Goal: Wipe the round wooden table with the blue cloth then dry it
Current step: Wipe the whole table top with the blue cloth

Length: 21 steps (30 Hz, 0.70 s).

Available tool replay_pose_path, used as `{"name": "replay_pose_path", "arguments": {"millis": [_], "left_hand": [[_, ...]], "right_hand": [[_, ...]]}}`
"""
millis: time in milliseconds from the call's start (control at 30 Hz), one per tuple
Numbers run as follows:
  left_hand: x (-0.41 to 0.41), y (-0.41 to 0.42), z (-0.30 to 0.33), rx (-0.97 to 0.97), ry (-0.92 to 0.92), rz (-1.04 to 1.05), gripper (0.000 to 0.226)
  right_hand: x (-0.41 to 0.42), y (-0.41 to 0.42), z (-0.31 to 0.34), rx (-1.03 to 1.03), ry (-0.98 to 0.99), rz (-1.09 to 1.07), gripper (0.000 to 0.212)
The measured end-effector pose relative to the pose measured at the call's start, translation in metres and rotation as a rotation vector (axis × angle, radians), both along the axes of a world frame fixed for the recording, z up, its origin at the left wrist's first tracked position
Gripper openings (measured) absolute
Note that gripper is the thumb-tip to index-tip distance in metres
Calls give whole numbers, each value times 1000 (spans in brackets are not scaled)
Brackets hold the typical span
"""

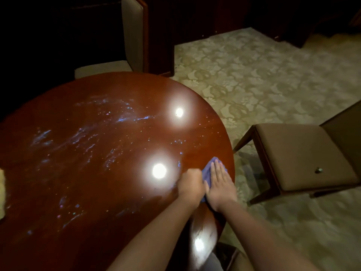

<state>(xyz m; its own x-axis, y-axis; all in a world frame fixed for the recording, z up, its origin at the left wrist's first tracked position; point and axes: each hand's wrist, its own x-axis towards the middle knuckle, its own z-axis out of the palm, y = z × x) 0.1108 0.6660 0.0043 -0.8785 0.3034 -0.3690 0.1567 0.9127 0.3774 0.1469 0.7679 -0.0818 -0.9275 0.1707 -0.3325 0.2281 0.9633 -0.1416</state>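
A: Where's the small crumpled blue cloth (212, 169) right now?

B: At the right edge of the round, glossy reddish-brown wooden desk (97, 133), nearly at the rim. The right hand (219, 184) lies flat on it with straight fingers, pressing, its grip released. The left hand (190, 184) has a clenched grip and appears to bunch the cloth's near corner, though the pinch itself is partly hidden.

A: What could go wrong?

B: So close to the rim, an outward stroke could carry the cloth off the desk toward the pale patterned carpet (273, 85) or the brown padded chair (304, 155). Also, wet streaks glint across the desk's left and middle; on a wood finish, pooled water left sitting may mark it, so the drying should reach there. A pale yellowish thing (2, 190) at the far left edge might be the drying cloth; I can't tell.
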Motion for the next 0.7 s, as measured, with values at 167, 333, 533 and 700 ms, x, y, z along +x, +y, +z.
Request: {"name": "replay_pose_path", "arguments": {"millis": [167, 333, 533, 700], "left_hand": [[-33, 25, -1, 4, 106, 28, 18], [-43, 31, -14, 28, 74, 171, 25], [-48, 39, -22, 126, 133, 235, 21], [-16, 45, -42, 363, 270, 61, 19]], "right_hand": [[-36, 26, 7, -26, 138, -79, 92], [-27, 40, 0, -17, 187, -4, 97], [-31, 53, 3, -118, 226, 14, 98], [-35, 73, 18, -108, 297, 80, 65]]}}
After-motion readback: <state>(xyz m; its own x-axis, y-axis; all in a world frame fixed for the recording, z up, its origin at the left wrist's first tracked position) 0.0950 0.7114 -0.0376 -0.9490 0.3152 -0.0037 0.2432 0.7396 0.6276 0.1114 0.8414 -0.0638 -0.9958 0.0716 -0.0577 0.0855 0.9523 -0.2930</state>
